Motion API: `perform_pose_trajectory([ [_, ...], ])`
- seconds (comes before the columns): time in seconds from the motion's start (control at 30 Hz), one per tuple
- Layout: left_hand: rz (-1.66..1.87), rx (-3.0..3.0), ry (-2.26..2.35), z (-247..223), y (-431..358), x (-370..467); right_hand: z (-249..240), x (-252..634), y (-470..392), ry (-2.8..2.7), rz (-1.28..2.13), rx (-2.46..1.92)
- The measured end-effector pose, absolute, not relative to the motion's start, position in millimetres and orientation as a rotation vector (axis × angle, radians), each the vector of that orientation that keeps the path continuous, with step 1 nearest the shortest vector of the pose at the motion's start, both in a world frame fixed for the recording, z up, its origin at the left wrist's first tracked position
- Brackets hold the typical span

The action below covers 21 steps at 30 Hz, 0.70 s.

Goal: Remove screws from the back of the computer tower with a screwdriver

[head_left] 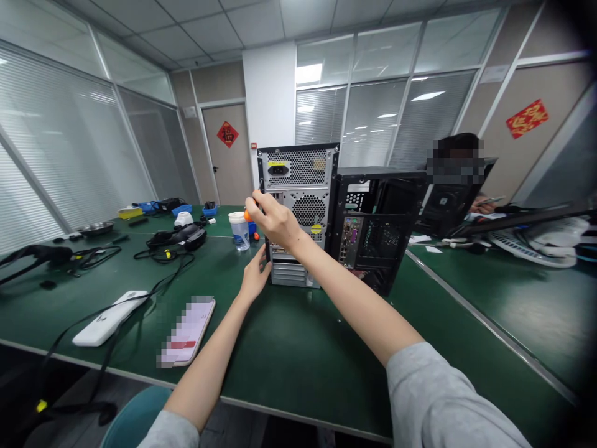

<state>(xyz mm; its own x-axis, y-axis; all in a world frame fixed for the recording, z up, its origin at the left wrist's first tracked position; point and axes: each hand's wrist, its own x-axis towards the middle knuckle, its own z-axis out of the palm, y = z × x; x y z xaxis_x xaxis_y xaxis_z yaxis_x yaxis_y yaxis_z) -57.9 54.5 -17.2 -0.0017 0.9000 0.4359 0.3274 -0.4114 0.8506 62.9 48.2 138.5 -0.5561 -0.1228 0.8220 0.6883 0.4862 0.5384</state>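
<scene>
1. Nearest me are my grey sleeves [448, 398] and bare forearms, reaching over the green table [298, 361].
2. The computer tower [305, 180] stands upright at mid-table, its rear facing me.
3. My right grip [276, 223] is closed round an orange-handled tool [247, 214], held at the tower's upper left edge.
4. My left grip [254, 274] is loosely wide, fingers against the lower left edge.
5. Done: tower upright, tool in place. I judge the edge work under way, unfinished; the rear grille and slot covers are on. Fasteners out or remaining, I cannot tell.
6. Just right is a black case [405, 199]; left, a cup [240, 235]; nearer left, a phone [193, 326].
</scene>
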Motion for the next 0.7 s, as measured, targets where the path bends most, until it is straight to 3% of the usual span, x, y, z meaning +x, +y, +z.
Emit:
perform_pose_trajectory([
  [0.17,1.358,1.795,1.320,-15.1,51.9,-57.1,139.3,62.6,51.0,-1.691,-1.358,-0.399],
  [0.7,1.349,1.803,1.324,-15.9,51.5,-57.3,136.3,58.2,53.0,-1.602,-1.442,-0.351],
])
